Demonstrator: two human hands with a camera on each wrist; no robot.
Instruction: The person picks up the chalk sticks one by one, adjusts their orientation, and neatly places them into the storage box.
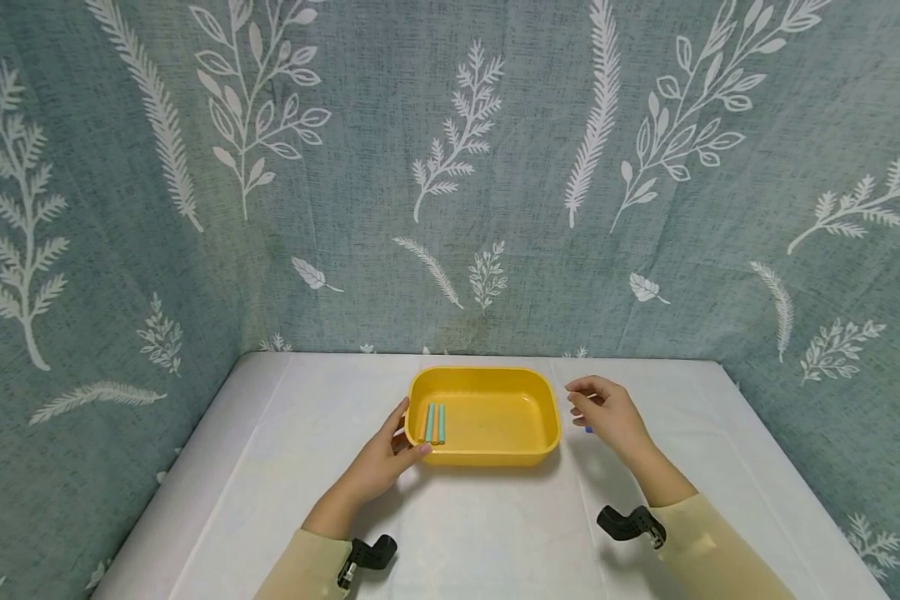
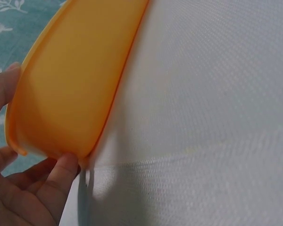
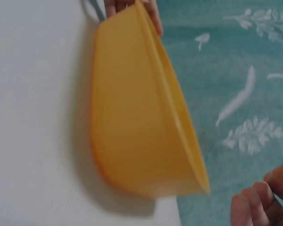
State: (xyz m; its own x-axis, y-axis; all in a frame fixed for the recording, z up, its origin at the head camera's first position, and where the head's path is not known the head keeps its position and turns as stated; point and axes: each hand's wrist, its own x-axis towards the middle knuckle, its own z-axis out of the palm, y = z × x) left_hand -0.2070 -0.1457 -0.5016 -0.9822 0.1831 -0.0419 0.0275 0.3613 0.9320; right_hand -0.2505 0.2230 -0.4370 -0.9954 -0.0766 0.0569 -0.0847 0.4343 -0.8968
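Left hand (image 1: pixel 375 467): While its thumb lies over the near left corner of the yellow tray (image 1: pixel 495 459), its other fingers sit along the left end, so they grip the tray there.
Yellow tray: It stands upright on the white surface (image 1: pixel 480 533), around the middle and towards the far edge, its long sides running left to right.
Sticks (image 1: pixel 430 422): Two pale blue-green ones lie inside the tray at its left end, side by side, pointing from near to far.
Right hand (image 1: pixel 609 417): It is just to the right of the tray, not touching it, with bent fingers; whether they pinch something, I cannot tell.
Blue thing (image 1: pixel 588 429): A small bit shows at the near side of the right hand, the rest hidden; whether it is held or lies on the surface is unclear.
Sleeves (image 1: pixel 307 567): Both are pale yellow, with a black mount (image 1: pixel 626 523) at each wrist.
Cloth (image 1: pixel 375 183): Blue-green with white leaves, it hangs beyond the far, left and right edges.
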